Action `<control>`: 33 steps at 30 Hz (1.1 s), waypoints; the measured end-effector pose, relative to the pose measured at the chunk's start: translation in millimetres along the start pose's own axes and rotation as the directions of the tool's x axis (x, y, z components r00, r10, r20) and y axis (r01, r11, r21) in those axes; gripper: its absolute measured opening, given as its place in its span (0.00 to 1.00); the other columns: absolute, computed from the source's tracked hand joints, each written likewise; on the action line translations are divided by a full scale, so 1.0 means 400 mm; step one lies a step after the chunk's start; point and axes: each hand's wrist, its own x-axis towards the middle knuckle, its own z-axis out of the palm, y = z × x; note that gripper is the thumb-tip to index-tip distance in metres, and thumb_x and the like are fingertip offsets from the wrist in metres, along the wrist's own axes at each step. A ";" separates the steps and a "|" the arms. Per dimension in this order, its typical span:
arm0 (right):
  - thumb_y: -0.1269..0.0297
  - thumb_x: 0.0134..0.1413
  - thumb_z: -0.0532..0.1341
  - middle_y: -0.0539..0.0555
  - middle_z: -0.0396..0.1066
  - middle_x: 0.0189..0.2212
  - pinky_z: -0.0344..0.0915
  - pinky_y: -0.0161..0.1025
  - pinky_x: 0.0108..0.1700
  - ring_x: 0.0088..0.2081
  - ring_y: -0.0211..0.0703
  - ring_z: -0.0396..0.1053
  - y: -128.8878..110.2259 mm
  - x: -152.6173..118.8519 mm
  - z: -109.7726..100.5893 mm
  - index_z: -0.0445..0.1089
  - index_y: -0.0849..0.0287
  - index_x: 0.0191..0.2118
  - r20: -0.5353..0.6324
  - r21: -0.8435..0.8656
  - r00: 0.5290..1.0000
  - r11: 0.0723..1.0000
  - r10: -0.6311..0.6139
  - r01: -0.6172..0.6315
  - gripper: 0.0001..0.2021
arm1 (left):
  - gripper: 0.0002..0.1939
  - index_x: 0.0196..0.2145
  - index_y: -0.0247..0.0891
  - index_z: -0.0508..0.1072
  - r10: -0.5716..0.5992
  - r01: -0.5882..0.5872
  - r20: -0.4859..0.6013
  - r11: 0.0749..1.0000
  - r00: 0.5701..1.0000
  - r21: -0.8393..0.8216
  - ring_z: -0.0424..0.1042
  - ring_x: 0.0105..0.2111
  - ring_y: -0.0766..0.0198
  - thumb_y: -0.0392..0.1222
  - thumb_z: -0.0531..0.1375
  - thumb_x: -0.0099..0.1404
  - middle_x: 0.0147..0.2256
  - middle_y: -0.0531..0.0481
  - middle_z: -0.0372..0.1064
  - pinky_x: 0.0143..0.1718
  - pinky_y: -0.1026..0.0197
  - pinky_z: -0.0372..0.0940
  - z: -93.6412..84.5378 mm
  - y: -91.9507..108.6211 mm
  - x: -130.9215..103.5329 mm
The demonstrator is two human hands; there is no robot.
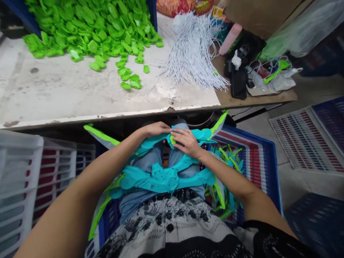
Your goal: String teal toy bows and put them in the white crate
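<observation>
A turquoise plastic bow-shaped part with green and grey tips (152, 142) lies across my knees, below the table edge. My left hand (159, 129) is closed on it near its middle. Beside it, my right hand (186, 142) rests over the middle, fingers on a small green piece (172, 139) set in the turquoise plastic. Nearer my body, more turquoise parts with green tips (163, 178) lie across my lap; my hands are apart from these. My fingertips partly hide the middle of the held part.
On the table (67, 93) are a heap of green pieces (94, 25), white ties (196, 50) and a black phone (238, 84). A blue crate (268, 168) with turquoise parts stands right, white crates (18, 179) left.
</observation>
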 end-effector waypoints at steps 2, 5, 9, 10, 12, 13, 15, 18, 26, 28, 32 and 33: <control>0.58 0.60 0.57 0.56 0.71 0.51 0.59 0.50 0.53 0.58 0.50 0.63 0.003 0.002 0.000 0.73 0.54 0.42 0.009 -0.036 1.000 0.999 -0.016 0.016 0.10 | 0.27 0.33 0.32 0.77 -0.032 0.032 0.000 0.998 0.999 -0.056 0.69 0.28 0.61 0.62 0.63 0.50 0.29 0.47 0.73 0.33 0.60 0.64 0.006 -0.004 0.002; 0.58 0.59 0.58 0.58 0.70 0.52 0.59 0.50 0.53 0.59 0.51 0.61 0.010 0.000 0.001 0.74 0.56 0.40 -0.035 -0.055 0.999 0.998 -0.027 0.025 0.11 | 0.29 0.32 0.31 0.76 -0.085 0.086 0.013 0.982 0.996 -0.167 0.69 0.25 0.59 0.65 0.63 0.50 0.27 0.45 0.72 0.30 0.57 0.65 0.012 -0.008 0.002; 0.54 0.56 0.60 0.58 0.66 0.55 0.56 0.50 0.55 0.56 0.51 0.61 0.018 -0.001 0.005 0.75 0.55 0.39 -0.053 -0.052 0.998 0.998 0.021 -0.024 0.12 | 0.29 0.33 0.31 0.75 -0.027 0.032 0.038 0.992 0.999 -0.121 0.68 0.25 0.61 0.64 0.62 0.51 0.26 0.47 0.70 0.28 0.59 0.63 0.012 -0.007 -0.001; 0.53 0.56 0.60 0.58 0.66 0.54 0.55 0.51 0.56 0.55 0.50 0.62 0.020 0.000 0.006 0.75 0.54 0.38 -0.048 -0.047 0.998 0.998 0.048 -0.050 0.12 | 0.28 0.33 0.31 0.75 0.010 -0.008 0.039 0.999 0.999 -0.049 0.67 0.26 0.62 0.63 0.63 0.50 0.26 0.48 0.70 0.28 0.61 0.62 0.011 -0.006 -0.001; 0.53 0.56 0.60 0.57 0.67 0.52 0.51 0.52 0.58 0.55 0.49 0.63 0.022 0.002 0.009 0.75 0.54 0.37 -0.025 -0.026 0.995 0.995 0.096 -0.096 0.12 | 0.27 0.33 0.31 0.75 0.062 -0.063 0.021 0.994 0.998 0.087 0.66 0.26 0.63 0.61 0.65 0.49 0.26 0.50 0.69 0.28 0.63 0.60 0.010 -0.005 0.000; 0.53 0.56 0.60 0.57 0.67 0.52 0.50 0.52 0.59 0.54 0.50 0.63 0.024 0.003 0.011 0.74 0.54 0.38 -0.008 -0.010 0.993 0.993 0.118 -0.118 0.12 | 0.27 0.32 0.31 0.74 0.067 -0.067 0.002 0.989 0.998 0.132 0.66 0.26 0.64 0.61 0.65 0.48 0.26 0.51 0.68 0.27 0.64 0.59 0.011 -0.004 0.002; 0.51 0.54 0.62 0.59 0.67 0.53 0.51 0.52 0.59 0.55 0.51 0.63 0.026 0.005 0.013 0.70 0.56 0.45 0.025 0.014 0.986 0.986 0.166 -0.166 0.17 | 0.27 0.32 0.32 0.73 0.048 -0.043 -0.024 0.982 0.999 0.182 0.65 0.25 0.64 0.62 0.64 0.48 0.24 0.52 0.66 0.25 0.64 0.57 0.013 -0.002 0.005; 0.50 0.51 0.63 0.63 0.65 0.54 0.52 0.51 0.57 0.55 0.54 0.61 0.029 0.011 0.013 0.59 0.61 0.58 0.073 0.006 0.972 0.975 0.221 -0.222 0.32 | 0.27 0.30 0.32 0.72 0.027 -0.015 -0.043 0.966 0.999 0.257 0.62 0.24 0.65 0.63 0.63 0.48 0.23 0.53 0.63 0.24 0.64 0.53 0.016 0.002 0.006; 0.51 0.52 0.62 0.62 0.63 0.56 0.50 0.51 0.57 0.57 0.54 0.58 0.029 0.043 0.006 0.55 0.61 0.62 0.228 -0.050 0.919 0.946 0.322 -0.319 0.35 | 0.26 0.23 0.33 0.69 0.061 -0.020 -0.069 0.874 0.996 0.486 0.56 0.23 0.67 0.63 0.59 0.50 0.19 0.55 0.58 0.24 0.64 0.49 0.017 0.020 0.010; 0.51 0.53 0.62 0.63 0.64 0.56 0.49 0.52 0.56 0.57 0.55 0.57 0.019 0.043 0.003 0.54 0.63 0.63 0.242 -0.100 0.917 0.949 0.316 -0.300 0.35 | 0.25 0.24 0.33 0.69 0.095 -0.054 -0.047 0.835 0.994 0.548 0.57 0.23 0.67 0.62 0.58 0.50 0.20 0.54 0.59 0.24 0.64 0.50 0.017 0.022 0.011; 0.49 0.57 0.58 0.64 0.62 0.56 0.49 0.52 0.54 0.57 0.57 0.55 -0.002 0.033 -0.001 0.53 0.66 0.63 0.223 -0.236 0.936 0.947 0.273 -0.220 0.35 | 0.26 0.29 0.32 0.69 0.163 -0.107 -0.037 0.786 0.986 0.609 0.60 0.25 0.66 0.62 0.56 0.53 0.22 0.52 0.62 0.25 0.65 0.52 0.019 0.016 0.010; 0.49 0.57 0.58 0.65 0.62 0.56 0.49 0.52 0.53 0.56 0.57 0.54 -0.004 0.031 -0.001 0.53 0.67 0.63 0.224 -0.264 0.938 0.943 0.263 -0.202 0.35 | 0.26 0.30 0.32 0.69 0.169 -0.111 -0.037 0.779 0.985 0.617 0.60 0.25 0.66 0.62 0.55 0.53 0.23 0.52 0.63 0.25 0.65 0.53 0.020 0.013 0.010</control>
